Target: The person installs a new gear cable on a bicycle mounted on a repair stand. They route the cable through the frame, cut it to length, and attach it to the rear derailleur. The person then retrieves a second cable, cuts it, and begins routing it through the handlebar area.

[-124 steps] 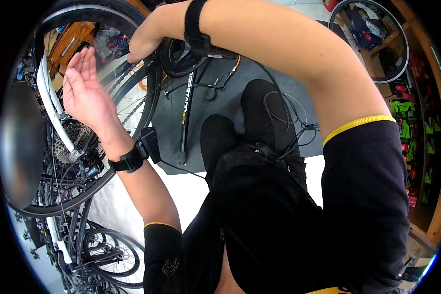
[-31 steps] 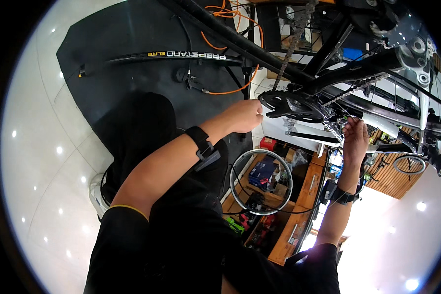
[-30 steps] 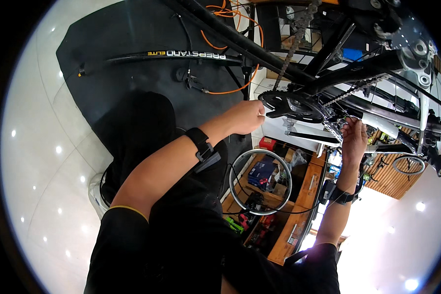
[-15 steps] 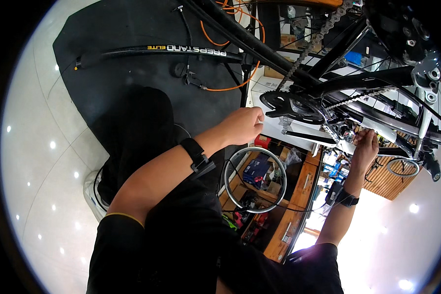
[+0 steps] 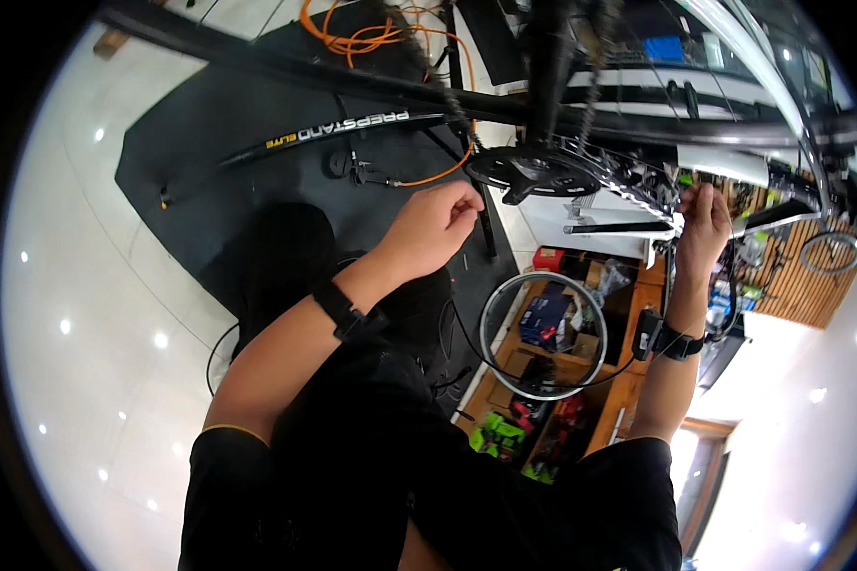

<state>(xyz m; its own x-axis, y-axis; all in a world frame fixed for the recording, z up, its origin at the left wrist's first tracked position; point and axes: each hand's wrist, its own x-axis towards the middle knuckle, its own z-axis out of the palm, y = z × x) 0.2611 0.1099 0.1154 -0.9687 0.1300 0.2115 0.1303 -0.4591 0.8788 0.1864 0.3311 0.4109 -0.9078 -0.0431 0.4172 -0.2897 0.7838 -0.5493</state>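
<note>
The person's left hand point(image 5: 435, 226) is curled loosely, fingertips drawn together just below the black chainring point(image 5: 535, 173) of a bicycle clamped overhead — whether it pinches something small cannot be told. The right hand point(image 5: 703, 226) is raised at the rear of the drivetrain, fingers closed around what looks like a thin part near the derailleur; exactly what it grips is too cluttered to tell.

The likely trouble is the chain point(image 5: 628, 195): with fingers this close to the chainring teeth, any turn of the crank could nip them, and a tug from the right hand could drop the chain off its teeth.

The chainring sits near the top middle of the view, dark and toothed, its crank arm pointing off to the right. The chain runs rightward from it, silvery against the frame tubes.

Below lies a black floor mat point(image 5: 209, 162) with an orange cable point(image 5: 371, 33) coiled at its far edge, and a loose wheel point(image 5: 543, 333) beyond its right edge.
</note>
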